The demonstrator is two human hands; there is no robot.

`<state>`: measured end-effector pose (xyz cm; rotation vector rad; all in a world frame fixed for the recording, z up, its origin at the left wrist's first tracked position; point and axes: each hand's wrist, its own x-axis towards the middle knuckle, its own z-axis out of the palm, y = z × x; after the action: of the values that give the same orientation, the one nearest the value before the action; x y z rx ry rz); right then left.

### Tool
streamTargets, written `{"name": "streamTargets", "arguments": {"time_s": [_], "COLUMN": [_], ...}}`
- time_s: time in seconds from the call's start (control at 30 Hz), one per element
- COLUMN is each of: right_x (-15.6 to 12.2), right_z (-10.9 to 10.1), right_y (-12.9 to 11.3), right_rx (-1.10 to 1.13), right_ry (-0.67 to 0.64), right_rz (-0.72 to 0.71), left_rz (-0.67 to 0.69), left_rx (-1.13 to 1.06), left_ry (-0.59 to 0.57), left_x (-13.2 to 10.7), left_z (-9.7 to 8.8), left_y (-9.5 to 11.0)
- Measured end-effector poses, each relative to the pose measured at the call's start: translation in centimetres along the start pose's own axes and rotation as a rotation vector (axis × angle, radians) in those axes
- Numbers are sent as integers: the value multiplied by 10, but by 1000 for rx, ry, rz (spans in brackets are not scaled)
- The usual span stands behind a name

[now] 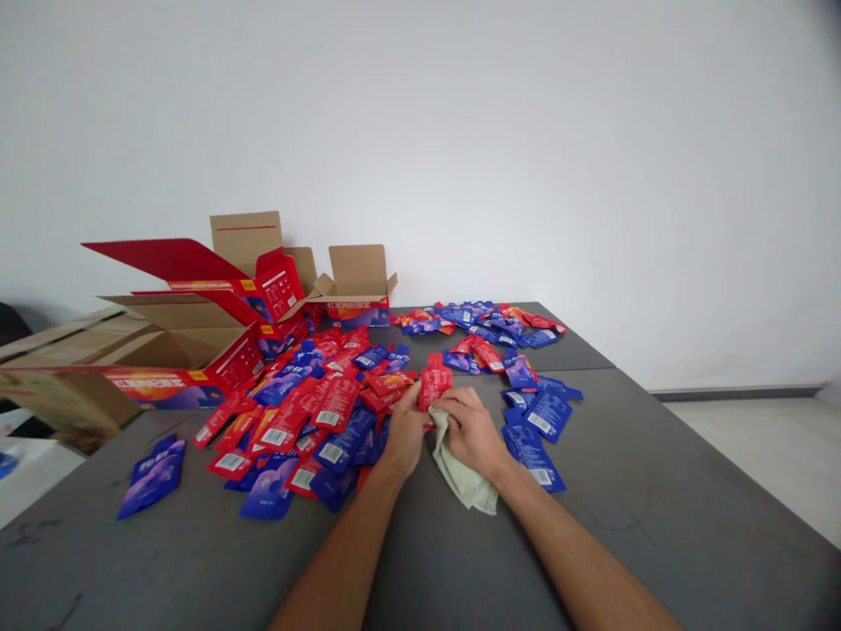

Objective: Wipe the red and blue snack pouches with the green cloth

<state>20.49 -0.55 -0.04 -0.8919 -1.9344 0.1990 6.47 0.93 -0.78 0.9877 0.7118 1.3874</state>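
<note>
Left hand (406, 431) pinches a red pouch (434, 381), right hand (470, 428) a bunched cloth (463, 478). Wiping seems partway; many loose pouches (337, 403) lie piled

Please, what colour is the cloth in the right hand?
The cloth is pale green; it shows in the head view.

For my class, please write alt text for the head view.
A person's left hand holds a red pouch while the right hand holds a pale cloth at its lower edge, over a dark table. Red and blue pouches lie heaped to the left and beyond, others to the right; open boxes stand at far left.
</note>
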Motion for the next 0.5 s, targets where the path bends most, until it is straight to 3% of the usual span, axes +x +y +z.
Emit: {"name": "streamTargets", "arguments": {"time_s": [0.23,0.37,0.5], "right_x": [1,-1,-2], "right_z": [-7,-3,0], "right_y": [6,0,-7], "right_rx": [-4,67,97], "right_ry": [283,250,199], "right_rz": [172,162,132], "left_rz": [41,89,75], "left_rx": [35,164,166], "left_ry": [202,214,104], "left_x": [7,6,3], "left_z": [-11,-11,-3], "left_y": [-4,-8,-10]}}
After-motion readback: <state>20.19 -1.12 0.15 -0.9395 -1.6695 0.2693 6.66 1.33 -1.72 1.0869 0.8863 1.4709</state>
